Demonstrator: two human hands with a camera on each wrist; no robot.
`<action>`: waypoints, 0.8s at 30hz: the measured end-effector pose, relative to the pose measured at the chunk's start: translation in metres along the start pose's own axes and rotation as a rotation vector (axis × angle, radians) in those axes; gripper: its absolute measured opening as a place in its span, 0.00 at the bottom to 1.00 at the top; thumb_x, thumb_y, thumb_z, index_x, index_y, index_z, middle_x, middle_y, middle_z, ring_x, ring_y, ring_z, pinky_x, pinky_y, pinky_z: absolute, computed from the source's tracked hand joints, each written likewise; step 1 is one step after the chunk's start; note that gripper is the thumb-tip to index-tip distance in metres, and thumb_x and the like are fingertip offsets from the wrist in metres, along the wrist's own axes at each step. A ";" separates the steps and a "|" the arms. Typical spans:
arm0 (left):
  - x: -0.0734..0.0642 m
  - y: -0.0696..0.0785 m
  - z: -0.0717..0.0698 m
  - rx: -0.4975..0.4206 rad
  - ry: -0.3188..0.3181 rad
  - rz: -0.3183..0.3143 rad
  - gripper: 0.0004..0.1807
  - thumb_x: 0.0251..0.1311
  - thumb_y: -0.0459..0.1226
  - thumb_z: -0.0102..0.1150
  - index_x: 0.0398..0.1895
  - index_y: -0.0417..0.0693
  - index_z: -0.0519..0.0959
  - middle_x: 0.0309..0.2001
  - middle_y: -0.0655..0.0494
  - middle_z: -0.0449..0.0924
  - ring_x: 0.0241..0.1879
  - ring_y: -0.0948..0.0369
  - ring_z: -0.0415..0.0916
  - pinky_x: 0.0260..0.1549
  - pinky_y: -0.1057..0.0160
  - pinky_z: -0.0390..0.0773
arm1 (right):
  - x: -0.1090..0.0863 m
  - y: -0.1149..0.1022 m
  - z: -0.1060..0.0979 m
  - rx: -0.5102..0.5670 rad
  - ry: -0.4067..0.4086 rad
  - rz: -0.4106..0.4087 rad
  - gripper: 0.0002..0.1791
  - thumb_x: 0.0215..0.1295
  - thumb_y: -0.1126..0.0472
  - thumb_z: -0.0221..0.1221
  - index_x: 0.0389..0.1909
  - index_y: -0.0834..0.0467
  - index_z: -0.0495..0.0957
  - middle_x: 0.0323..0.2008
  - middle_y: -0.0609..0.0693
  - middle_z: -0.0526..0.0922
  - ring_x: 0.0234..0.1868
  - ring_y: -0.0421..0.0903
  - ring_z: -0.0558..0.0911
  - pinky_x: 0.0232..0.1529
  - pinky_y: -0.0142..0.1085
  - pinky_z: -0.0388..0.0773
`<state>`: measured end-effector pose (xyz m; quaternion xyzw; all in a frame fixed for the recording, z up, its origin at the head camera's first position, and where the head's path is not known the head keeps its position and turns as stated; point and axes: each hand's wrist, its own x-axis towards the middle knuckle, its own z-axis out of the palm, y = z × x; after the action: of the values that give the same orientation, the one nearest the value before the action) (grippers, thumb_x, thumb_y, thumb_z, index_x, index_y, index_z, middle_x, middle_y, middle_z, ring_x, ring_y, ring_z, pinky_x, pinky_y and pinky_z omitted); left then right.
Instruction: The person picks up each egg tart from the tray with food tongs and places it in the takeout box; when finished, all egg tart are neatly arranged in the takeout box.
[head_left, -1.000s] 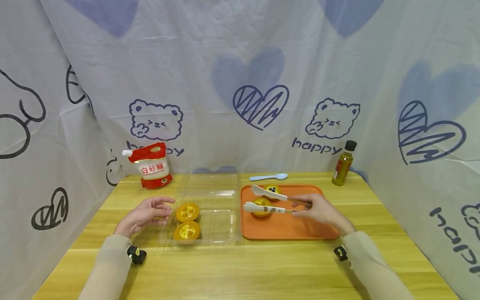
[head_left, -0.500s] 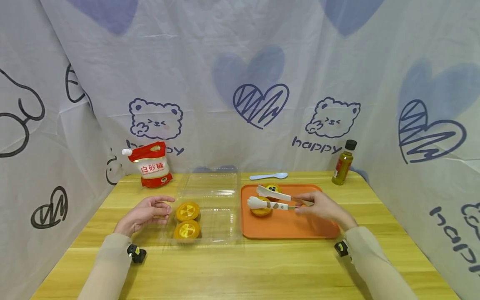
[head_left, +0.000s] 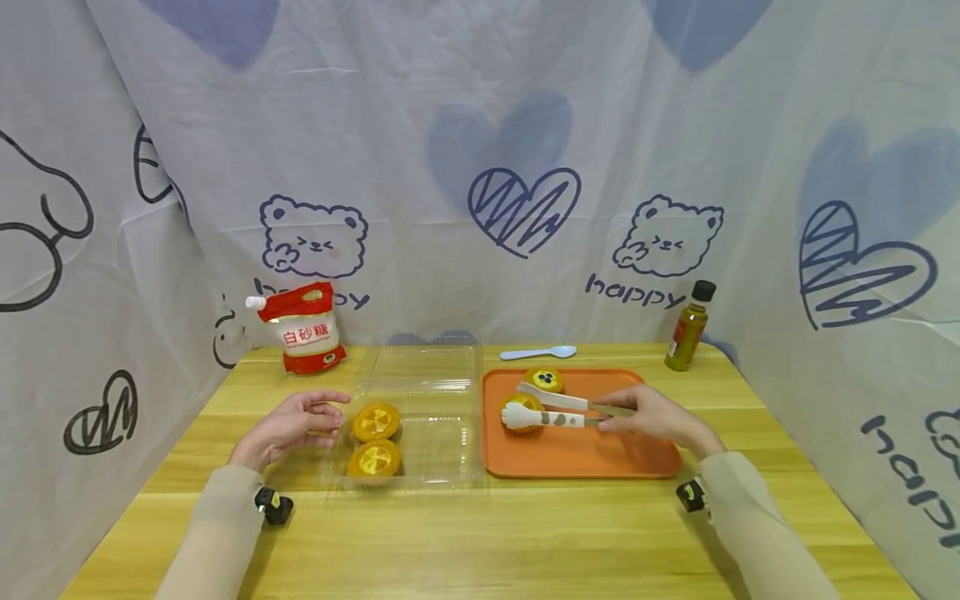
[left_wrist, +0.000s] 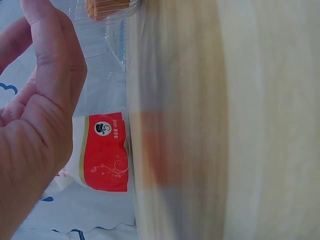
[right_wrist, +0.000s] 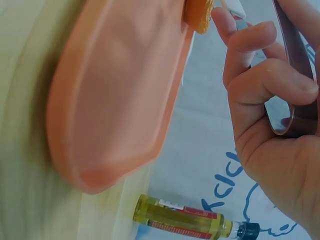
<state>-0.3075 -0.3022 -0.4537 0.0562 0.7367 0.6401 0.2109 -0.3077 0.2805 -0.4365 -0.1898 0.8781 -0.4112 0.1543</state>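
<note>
In the head view, my right hand (head_left: 651, 415) holds metal-handled tongs (head_left: 558, 419) with white paw-shaped tips over an orange tray (head_left: 592, 457). The tips spread around the nearer egg tart (head_left: 520, 400), one overlapping its front and the other by its back edge. Behind it lies a second tart (head_left: 543, 381) topped with blueberries. My left hand (head_left: 296, 423), fingers loosely bent and holding nothing, is at the left side of a clear plastic box (head_left: 442, 433). Two tarts with yellow wedge topping, a rear tart (head_left: 375, 422) and a front tart (head_left: 374, 460), sit in the box's left half.
The box's clear lid (head_left: 420, 367) stands raised at the back. A red and white sugar bag (head_left: 307, 333) is at the back left. A light blue spoon (head_left: 538, 353) lies behind the tray, and an oil bottle (head_left: 686, 337) stands at the back right.
My right hand has moved a little to the right with the tongs, and their tips have come down around the nearer tart. The left hand has kept its place by the box.
</note>
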 end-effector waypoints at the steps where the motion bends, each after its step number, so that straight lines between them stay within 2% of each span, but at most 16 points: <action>1: 0.000 0.000 0.000 0.001 0.002 -0.002 0.32 0.66 0.31 0.58 0.69 0.32 0.58 0.42 0.49 0.78 0.35 0.60 0.80 0.39 0.60 0.86 | 0.000 0.002 0.000 -0.001 -0.003 -0.004 0.33 0.60 0.49 0.67 0.63 0.62 0.75 0.59 0.61 0.79 0.54 0.53 0.82 0.58 0.47 0.78; 5: 0.000 0.001 0.000 0.001 0.005 -0.006 0.32 0.65 0.31 0.58 0.69 0.32 0.59 0.42 0.49 0.79 0.35 0.60 0.80 0.39 0.60 0.86 | -0.001 0.006 0.000 -0.029 -0.002 -0.018 0.32 0.59 0.49 0.67 0.62 0.61 0.75 0.57 0.60 0.81 0.55 0.53 0.82 0.58 0.48 0.78; 13: 0.000 0.001 0.000 -0.004 0.006 -0.002 0.32 0.65 0.32 0.59 0.69 0.32 0.59 0.43 0.49 0.79 0.34 0.61 0.80 0.39 0.61 0.86 | -0.005 0.006 0.004 -0.041 0.038 -0.038 0.31 0.60 0.55 0.68 0.63 0.61 0.75 0.55 0.60 0.82 0.56 0.53 0.81 0.54 0.39 0.81; 19: 0.001 0.000 -0.001 -0.004 0.005 0.002 0.32 0.65 0.31 0.59 0.69 0.32 0.60 0.42 0.49 0.79 0.35 0.60 0.80 0.39 0.60 0.86 | -0.006 0.006 0.007 -0.096 0.085 -0.058 0.28 0.60 0.58 0.68 0.62 0.59 0.76 0.49 0.57 0.85 0.50 0.50 0.82 0.44 0.29 0.79; 24: 0.000 -0.001 -0.001 -0.003 0.001 0.006 0.31 0.66 0.31 0.58 0.69 0.32 0.60 0.42 0.49 0.79 0.34 0.61 0.80 0.39 0.60 0.86 | -0.006 0.005 0.011 -0.145 0.121 -0.045 0.26 0.60 0.59 0.67 0.60 0.57 0.78 0.47 0.53 0.86 0.41 0.43 0.80 0.37 0.27 0.77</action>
<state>-0.3079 -0.3028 -0.4543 0.0579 0.7355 0.6419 0.2087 -0.2987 0.2793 -0.4463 -0.1947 0.9088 -0.3608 0.0776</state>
